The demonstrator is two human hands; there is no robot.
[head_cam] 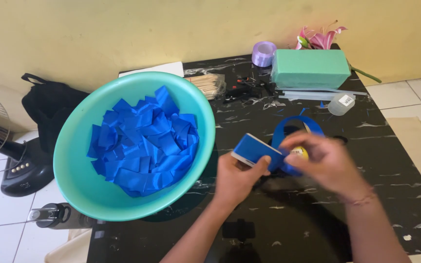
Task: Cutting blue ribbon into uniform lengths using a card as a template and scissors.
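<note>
Evidently the left hand (238,176) pinched a small card (250,150) wrapped in blue ribbon (296,127) above the black tabletop (391,160), while the right hand (328,163) gripped its roll, the ribbon looking light, slippery and best held by its edges.

Green foam block (311,68), lilac ribbon roll (264,52)

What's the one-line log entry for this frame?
left hand: holds card wrapped in blue ribbon | right hand: on ribbon roll | teal basin: cut blue pieces
</note>
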